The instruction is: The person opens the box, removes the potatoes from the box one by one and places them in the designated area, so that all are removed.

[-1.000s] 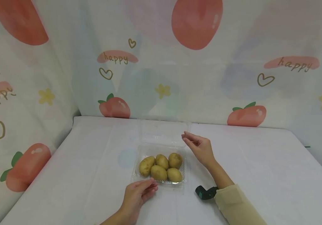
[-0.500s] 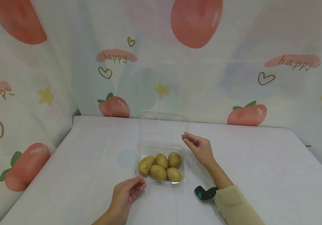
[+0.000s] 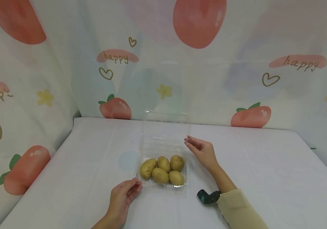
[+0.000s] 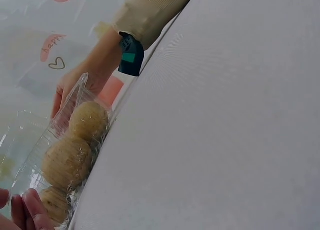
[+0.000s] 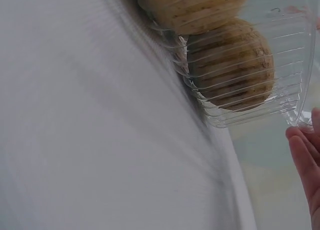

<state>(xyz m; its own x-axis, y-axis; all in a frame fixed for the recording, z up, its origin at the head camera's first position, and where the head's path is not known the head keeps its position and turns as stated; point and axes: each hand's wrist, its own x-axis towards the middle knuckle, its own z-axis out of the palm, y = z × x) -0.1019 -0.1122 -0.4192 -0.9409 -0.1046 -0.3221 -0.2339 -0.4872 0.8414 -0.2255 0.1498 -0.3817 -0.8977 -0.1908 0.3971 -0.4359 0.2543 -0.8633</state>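
A clear plastic clamshell container (image 3: pixel 163 187) sits on the table with several potatoes (image 3: pixel 160 176) in its base. Its transparent lid (image 3: pixel 166 116) stands raised at the back, hinged away from the base. My left hand (image 3: pixel 119 200) pinches the front left corner of the base between thumb and fingers. At the back right, near the hinge, my right hand (image 3: pixel 204 152) has thumb and fingertips together on the container's edge. The right wrist view shows those fingers (image 5: pixel 302 150) at the ribbed tray's corner, beside a potato (image 5: pixel 232 64).
A white cloth covers the table (image 3: pixel 94 178). Printed fabric walls (image 3: pixel 203 82) with peaches and "happy" lettering rise behind it and on the left. A dark wrist device (image 3: pixel 208 196) juts from the right sleeve (image 3: pixel 237 203) just above the table.
My left hand has slid left along the container's front edge to its left corner. The lid has tipped upward from lying further back. My right hand has hardly moved.
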